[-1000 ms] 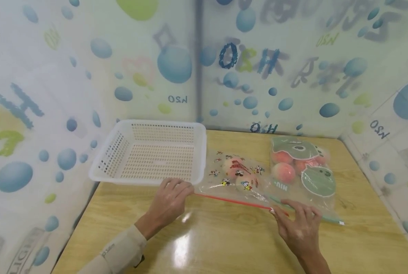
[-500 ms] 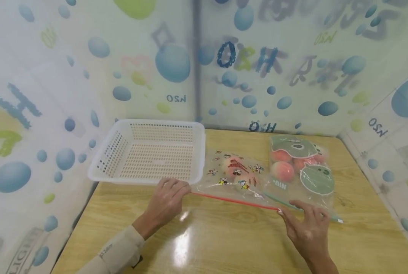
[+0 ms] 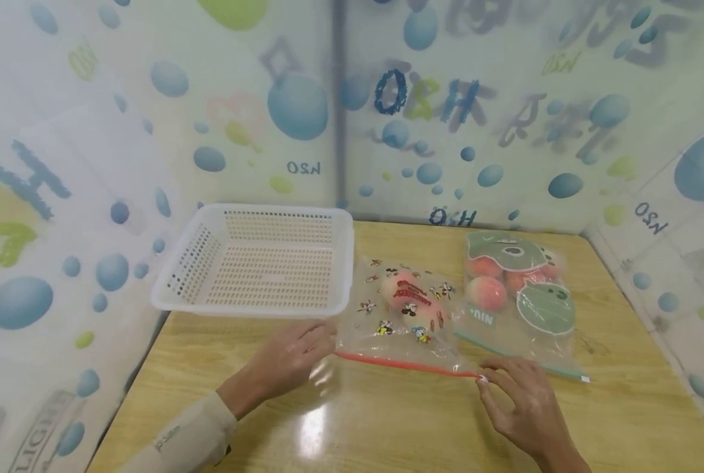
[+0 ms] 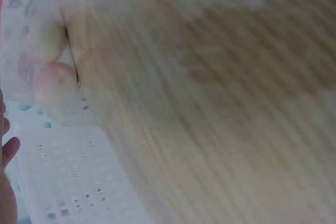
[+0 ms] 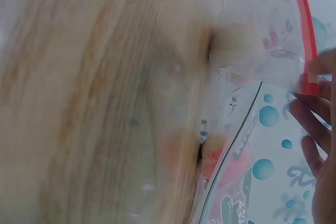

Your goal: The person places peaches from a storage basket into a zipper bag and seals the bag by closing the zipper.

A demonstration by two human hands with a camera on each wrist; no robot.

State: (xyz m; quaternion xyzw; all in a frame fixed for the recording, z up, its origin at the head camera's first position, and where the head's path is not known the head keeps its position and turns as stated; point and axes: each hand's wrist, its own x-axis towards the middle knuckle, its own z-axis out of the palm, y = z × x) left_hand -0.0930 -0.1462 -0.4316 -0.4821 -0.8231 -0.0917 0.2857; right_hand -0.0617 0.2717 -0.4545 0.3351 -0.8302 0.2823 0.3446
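Observation:
A clear zip bag [image 3: 396,341] with a red closure strip and cartoon prints lies right of the basket, with peaches [image 3: 399,289] inside. My left hand [image 3: 286,358] pinches the strip's left corner; its fingertips are partly hidden. At the strip's right end, the thumb and fingers of my right hand [image 3: 523,404] pinch the small white slider [image 3: 482,379]. The right wrist view shows that hand [image 5: 323,103] at the end of the red strip [image 5: 304,19]. Beyond it lies a second zip bag [image 3: 505,328] with a green strip, holding several peaches [image 3: 486,293].
A white perforated basket [image 3: 251,310] stands at the back left, close to the red-strip bag. Wooden table [image 3: 387,427] surface extends in front of the bags. Patterned walls [image 3: 505,98] enclose the back and sides.
My right hand has moved right along the red strip with the slider. Both hands and the strip have then come slightly nearer, and the bag lies apart from the green strip's end.

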